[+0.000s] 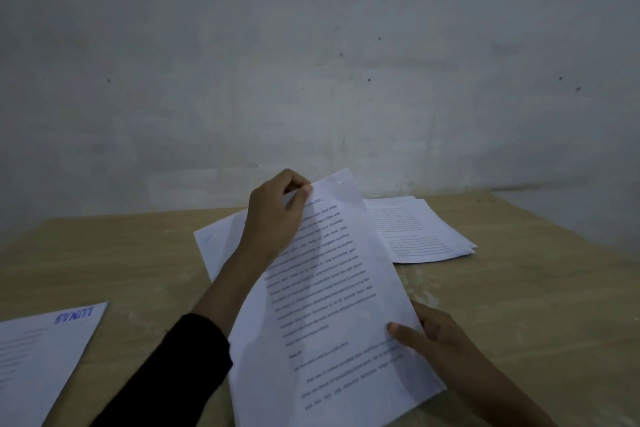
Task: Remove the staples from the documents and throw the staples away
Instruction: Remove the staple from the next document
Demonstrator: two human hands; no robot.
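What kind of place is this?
Likely a plain home or office desk: a wooden table against a bare wall, a stack of papers on it, and a document held by the left hand and right hand.

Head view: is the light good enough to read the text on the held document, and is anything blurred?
In the head view the light is dim and bluish, with no glare; in the same view the print on the held document is soft and cannot be read; only the blue stamp on the sheet at the left stands out, and its letters are upside down.
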